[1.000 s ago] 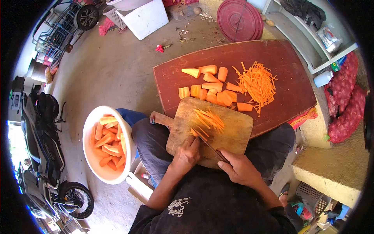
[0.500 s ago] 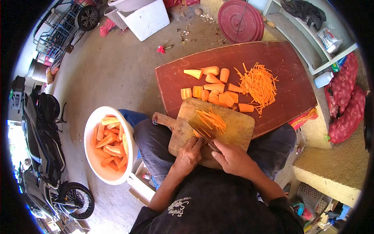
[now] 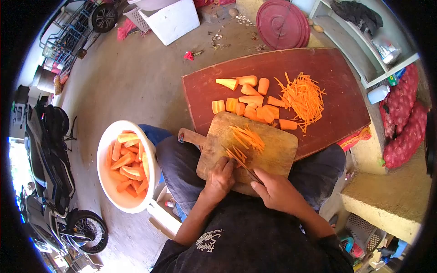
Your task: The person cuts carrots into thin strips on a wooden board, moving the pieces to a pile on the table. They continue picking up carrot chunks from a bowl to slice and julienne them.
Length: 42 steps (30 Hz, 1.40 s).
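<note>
A wooden cutting board (image 3: 277, 152) with a handle lies across my lap. My right hand (image 3: 274, 190) is closed round the handle of a knife (image 3: 245, 165), whose blade points up and left over the board. Beside the blade, my left hand (image 3: 220, 177) has its fingers curled down onto a carrot piece that they mostly hide. Thin carrot strips (image 3: 248, 138) lie on the board just beyond the knife, a few right along the blade. Past the board, carrot chunks (image 3: 250, 100) and a heap of carrot sticks (image 3: 302, 101) rest on a red-brown wooden table (image 3: 337, 113).
At my left stands a white tub (image 3: 104, 179) filled with peeled carrots (image 3: 129, 166). Motorcycles (image 3: 48, 159) are parked farther left. Red net sacks of onions (image 3: 403, 132) lie right, near a yellow step (image 3: 387, 195). A red round lid (image 3: 282, 25) leans behind the table.
The knife blade has shifted slightly down and right, and more cut strips lie beside it. My right hand has moved a little to the right; my left hand stays nearly in place.
</note>
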Tool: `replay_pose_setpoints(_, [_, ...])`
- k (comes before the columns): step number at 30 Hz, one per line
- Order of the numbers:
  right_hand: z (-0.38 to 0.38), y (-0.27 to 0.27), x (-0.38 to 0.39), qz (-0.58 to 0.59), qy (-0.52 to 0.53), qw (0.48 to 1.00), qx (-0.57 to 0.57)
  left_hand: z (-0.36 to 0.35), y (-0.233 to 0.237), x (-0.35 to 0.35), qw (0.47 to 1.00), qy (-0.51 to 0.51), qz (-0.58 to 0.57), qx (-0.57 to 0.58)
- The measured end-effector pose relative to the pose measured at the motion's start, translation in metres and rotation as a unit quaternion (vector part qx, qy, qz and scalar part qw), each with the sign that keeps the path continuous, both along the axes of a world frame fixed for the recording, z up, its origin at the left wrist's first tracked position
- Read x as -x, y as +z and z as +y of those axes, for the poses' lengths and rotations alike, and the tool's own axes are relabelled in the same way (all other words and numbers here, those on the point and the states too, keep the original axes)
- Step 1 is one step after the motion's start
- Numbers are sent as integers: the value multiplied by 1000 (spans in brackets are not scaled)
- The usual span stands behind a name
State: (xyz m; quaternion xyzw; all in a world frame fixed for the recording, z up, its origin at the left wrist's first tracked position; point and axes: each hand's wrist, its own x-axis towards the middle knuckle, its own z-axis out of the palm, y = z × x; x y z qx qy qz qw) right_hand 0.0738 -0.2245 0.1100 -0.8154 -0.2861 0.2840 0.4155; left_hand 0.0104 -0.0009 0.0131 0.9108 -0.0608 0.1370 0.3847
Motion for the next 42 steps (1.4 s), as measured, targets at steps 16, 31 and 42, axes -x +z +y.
replay_pose_setpoints(16, [9, -11, 15, -23, -15, 998, 57, -3, -3, 4, 999, 26, -18, 34])
replay_pose_setpoints(31, [13, 1, 16, -39, -3, 998, 52, -2, -1, 8, 999, 25, -16, 34])
replay_pose_setpoints(42, [33, -19, 9, -50, -4, 996, 74, -3, -12, 9, 999, 15, -24, 24])
